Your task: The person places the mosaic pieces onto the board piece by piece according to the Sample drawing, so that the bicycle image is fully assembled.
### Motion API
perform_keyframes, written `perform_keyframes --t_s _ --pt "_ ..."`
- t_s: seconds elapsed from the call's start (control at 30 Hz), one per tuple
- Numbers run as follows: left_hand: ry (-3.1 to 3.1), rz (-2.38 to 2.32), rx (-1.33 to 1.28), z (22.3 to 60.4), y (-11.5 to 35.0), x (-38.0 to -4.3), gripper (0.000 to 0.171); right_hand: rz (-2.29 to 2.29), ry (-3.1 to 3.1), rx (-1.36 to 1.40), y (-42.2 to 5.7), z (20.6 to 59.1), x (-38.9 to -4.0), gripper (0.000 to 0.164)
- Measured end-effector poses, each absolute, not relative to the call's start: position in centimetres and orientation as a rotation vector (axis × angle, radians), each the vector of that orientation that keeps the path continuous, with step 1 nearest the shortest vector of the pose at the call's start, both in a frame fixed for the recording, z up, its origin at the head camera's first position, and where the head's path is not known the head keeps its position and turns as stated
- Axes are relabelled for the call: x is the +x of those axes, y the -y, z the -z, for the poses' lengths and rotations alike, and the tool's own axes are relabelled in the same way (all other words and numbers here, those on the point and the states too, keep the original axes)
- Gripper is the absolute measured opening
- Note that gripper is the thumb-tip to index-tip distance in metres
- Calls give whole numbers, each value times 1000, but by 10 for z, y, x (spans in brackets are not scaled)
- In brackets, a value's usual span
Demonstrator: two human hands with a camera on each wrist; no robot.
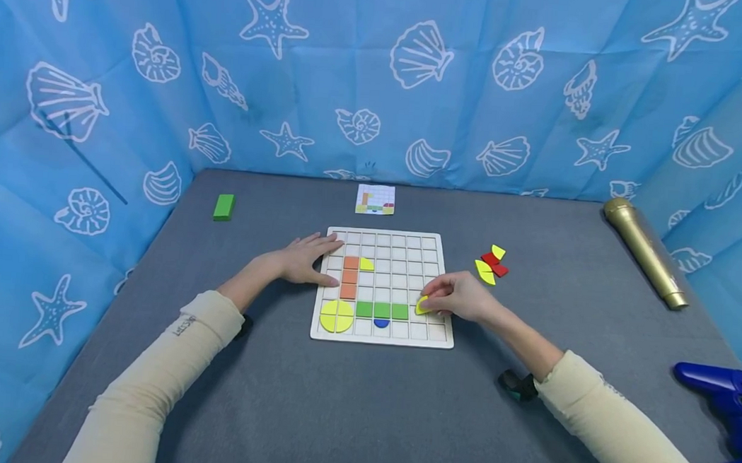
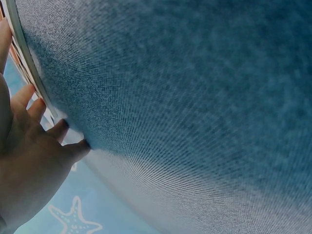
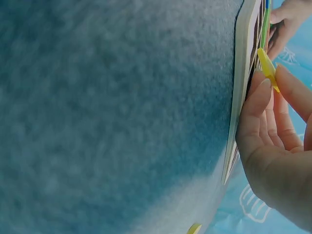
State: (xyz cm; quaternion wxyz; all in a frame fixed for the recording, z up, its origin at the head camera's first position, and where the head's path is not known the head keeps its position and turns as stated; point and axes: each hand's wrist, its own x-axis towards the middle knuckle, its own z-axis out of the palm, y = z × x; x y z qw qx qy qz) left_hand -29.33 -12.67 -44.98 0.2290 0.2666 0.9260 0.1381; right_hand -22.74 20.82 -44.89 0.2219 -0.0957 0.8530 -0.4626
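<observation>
A white grid board (image 1: 382,337) lies on the grey table. My left hand (image 1: 308,259) rests at its left edge with fingers spread; in the left wrist view the fingertips (image 2: 59,127) are along the board's rim. Between thumb and fingers my right hand (image 1: 459,296) pinches a yellow quarter-circle piece (image 3: 267,68), over the board's right side near the row of green squares (image 1: 382,310). Orange squares (image 1: 349,278) stand in a column at the left, a yellow quarter piece (image 1: 366,264) beside the top one. A yellow circle of quarters (image 1: 337,316) and a blue half-circle (image 1: 381,323) fill lower cells.
Loose yellow pieces (image 1: 485,272) and red pieces (image 1: 495,264) lie right of the board. Behind it is a pattern card (image 1: 376,199). A green block (image 1: 224,207) sits at the back left, a gold microphone (image 1: 645,254) and blue game controller (image 1: 732,423) at the right.
</observation>
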Motion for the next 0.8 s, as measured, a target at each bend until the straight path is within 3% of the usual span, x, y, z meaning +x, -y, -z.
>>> perform_keyframes --t_s 0.8 --pt "-2546 -362 734 449 128 -294 89 1110 -2464 -384 -205 448 -222 21"
